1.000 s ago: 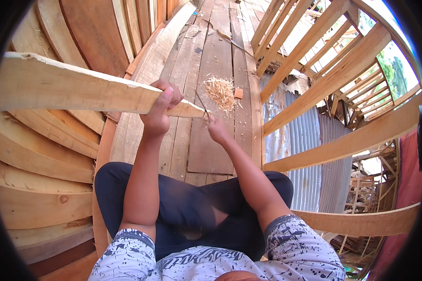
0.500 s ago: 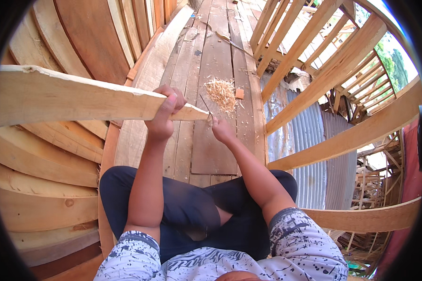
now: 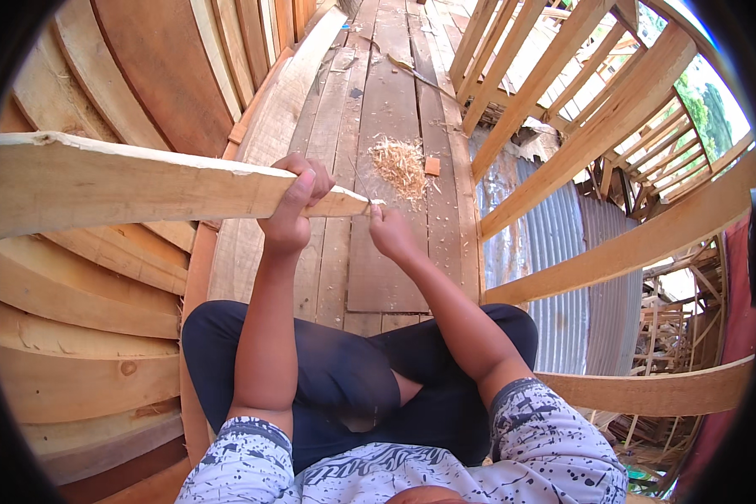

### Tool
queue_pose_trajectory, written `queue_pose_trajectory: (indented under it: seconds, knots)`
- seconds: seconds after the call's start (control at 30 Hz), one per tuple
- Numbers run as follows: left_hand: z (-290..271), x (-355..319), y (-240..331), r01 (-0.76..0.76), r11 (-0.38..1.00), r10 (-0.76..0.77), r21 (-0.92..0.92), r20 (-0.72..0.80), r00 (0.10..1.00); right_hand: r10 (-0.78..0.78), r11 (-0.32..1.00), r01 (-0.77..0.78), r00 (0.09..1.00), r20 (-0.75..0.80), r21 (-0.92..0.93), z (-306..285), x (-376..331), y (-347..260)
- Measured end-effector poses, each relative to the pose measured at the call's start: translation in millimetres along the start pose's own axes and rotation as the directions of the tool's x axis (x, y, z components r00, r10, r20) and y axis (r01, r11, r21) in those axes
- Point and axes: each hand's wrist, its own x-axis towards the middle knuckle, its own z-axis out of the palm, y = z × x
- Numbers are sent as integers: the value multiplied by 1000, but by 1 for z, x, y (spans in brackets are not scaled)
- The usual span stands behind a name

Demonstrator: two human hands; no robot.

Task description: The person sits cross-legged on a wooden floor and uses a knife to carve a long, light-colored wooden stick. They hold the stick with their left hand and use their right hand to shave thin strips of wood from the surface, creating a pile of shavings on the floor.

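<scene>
A long pale plank (image 3: 143,181) stretches from the left side and narrows to a roughly pointed end in front of me. My left hand (image 3: 298,206) is closed round it a short way back from that tip. Close against the tip is my right hand (image 3: 392,233), its fingers closed on what looks like a thin knife (image 3: 359,181). The slim dark blade slants up and away past the tip; the handle is hidden in my fist. Beyond both hands, a heap of curled wood shavings (image 3: 399,168) lies on the floorboards.
A small orange-brown wood block (image 3: 432,166) touches the shavings. Stacked boards (image 3: 84,361) make a wall on my left. To my right runs a slatted wooden railing (image 3: 588,139) above corrugated metal sheets (image 3: 554,260). My bent legs (image 3: 328,370) rest on the plank floor (image 3: 386,277).
My right hand has shifted slightly left and toward the plank's tip, and the blade now stands steeper and more edge-on. My left hand keeps its grip; the plank's far-left end has dropped slightly.
</scene>
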Motion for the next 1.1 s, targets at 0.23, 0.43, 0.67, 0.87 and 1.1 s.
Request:
queue_pose_trajectory:
  seconds: [0.23, 0.43, 0.67, 0.87, 1.1]
  knots:
    - [13, 10, -5, 49, 999, -49, -18, -18, 999, 39, 999, -39, 996, -82, 8, 1, 25, 57]
    - [2, 2, 2, 27, 999, -26, -20, 19, 999, -64, 995, 65, 998, -15, 81, -2, -12, -19]
    - [17, 12, -4, 47, 999, -47, -25, 14, 999, 116, 959, -146, 984, -132, -245, 11, 46, 128]
    - [4, 3, 1, 18, 999, -16, 36, -41, 999, -90, 996, 91, 994, 68, -25, -16, -7, -26]
    - [5, 5, -11, -18, 1000, 15, -12, -255, 967, 200, 964, -230, 959, 201, 136, -9, 23, 29]
